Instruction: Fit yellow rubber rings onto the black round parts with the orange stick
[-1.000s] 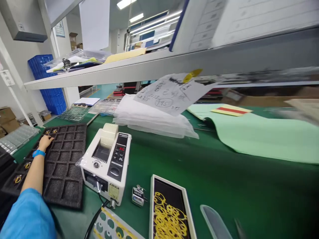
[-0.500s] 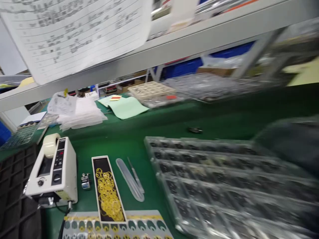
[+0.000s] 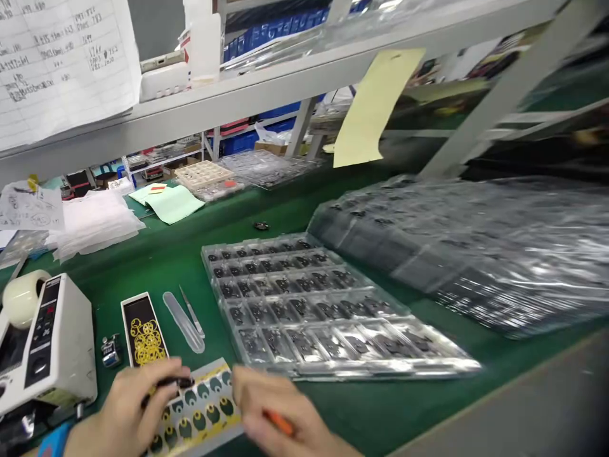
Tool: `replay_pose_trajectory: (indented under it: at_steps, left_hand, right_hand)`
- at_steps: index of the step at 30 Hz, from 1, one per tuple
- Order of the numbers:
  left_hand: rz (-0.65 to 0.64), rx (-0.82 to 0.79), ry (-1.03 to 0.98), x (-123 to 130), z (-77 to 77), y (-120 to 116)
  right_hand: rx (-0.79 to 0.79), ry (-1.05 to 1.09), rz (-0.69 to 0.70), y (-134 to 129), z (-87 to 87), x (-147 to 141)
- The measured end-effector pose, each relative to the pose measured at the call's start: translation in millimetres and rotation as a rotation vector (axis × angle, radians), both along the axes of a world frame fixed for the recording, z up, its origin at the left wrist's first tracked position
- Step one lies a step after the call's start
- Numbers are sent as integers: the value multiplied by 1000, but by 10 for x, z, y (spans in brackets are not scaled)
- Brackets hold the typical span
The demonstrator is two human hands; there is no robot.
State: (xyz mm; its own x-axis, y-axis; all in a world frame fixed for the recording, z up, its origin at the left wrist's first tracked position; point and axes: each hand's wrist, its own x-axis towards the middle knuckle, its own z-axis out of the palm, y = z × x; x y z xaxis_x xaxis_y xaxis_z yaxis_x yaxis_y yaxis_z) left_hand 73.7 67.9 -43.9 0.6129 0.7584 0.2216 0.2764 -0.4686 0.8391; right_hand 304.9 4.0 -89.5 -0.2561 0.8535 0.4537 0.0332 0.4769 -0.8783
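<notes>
A bright blue band (image 3: 55,439) circles the left wrist, flat and fairly wide; a small reddish patch shows low on it, too small to make out, near where the picture's lower edge cuts the band off. The left hand (image 3: 130,406) is bare to the fingertips. The right hand (image 3: 280,409) is bare too, slightly blurred, its wrist uncovered

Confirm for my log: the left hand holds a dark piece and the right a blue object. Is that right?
No, not blue: the head view shows the right hand holding an orange object. The left hand does hold a dark piece.
</notes>
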Motion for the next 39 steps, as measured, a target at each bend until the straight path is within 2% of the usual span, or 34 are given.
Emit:
replay_pose_trajectory:
  at_steps: [3,6,10,13,19,22,31,33,36,39]
  left_hand:
    - [166,-352,-142,186,-68,119]
    - [208,-527,-250,198,-23,232]
    - [242,-579,-367,172,79,309]
    - [277,-636,-440,168,85,346]
    - [250,-717,-619,183,32,353]
    - [214,-689,-627,191,61,292]
    - [104,-636,-611,169,97,128]
    - [112,-642,-634,164,118,116]
    - [132,-676,-665,156,135,104]
    - [167,-721,-656,156,121,111]
  right_hand:
    - [21,160,-224,291,251,174]
    - [-96,342,-345,529,422,226]
    - [-222,414,-322,656,431,93]
    - [-204,403,-258,671,358,-27]
    - [2,402,-221,632,259,-113]
    - [40,338,-163,564,225,-150]
    - [190,139,-162,505,214,-185]
    - [275,80,-113,510,219,-153]
    - [495,-65,-25,520,226,-97]
    - [700,-258,-49,531,239,-52]
